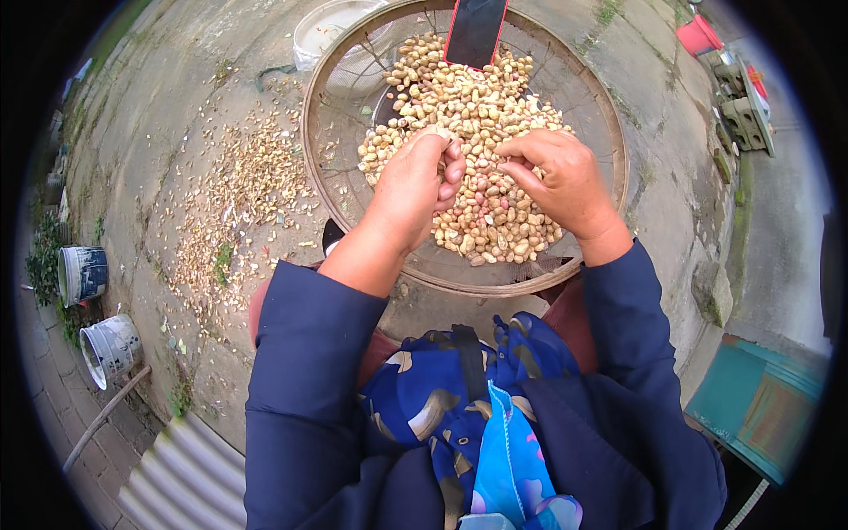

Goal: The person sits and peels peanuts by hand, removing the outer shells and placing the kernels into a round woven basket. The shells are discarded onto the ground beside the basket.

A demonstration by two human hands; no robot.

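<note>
Unshelled peanuts point(487, 112) lie heaped in a large round mesh sieve point(623, 159) with a wooden rim. A few bare pink kernels point(505, 202) show among them. Above the heap, my left hand point(421, 182) is curled with its thumb up. A pale bit that looks like peanut shell point(442, 132) is at its thumb tip; the palm is hidden. My right hand point(560, 175) is over the heap's right side, thumb and forefinger close together near the peanuts. Whether a small thing is between those fingertips is unclear.
A phone point(475, 33) with a red edge stands at the sieve's far side. Beyond the rim is a white bucket point(311, 33). Broken shells point(245, 179) litter the concrete at left, near two tipped buckets point(83, 275). A green board point(735, 391) is at lower right.
</note>
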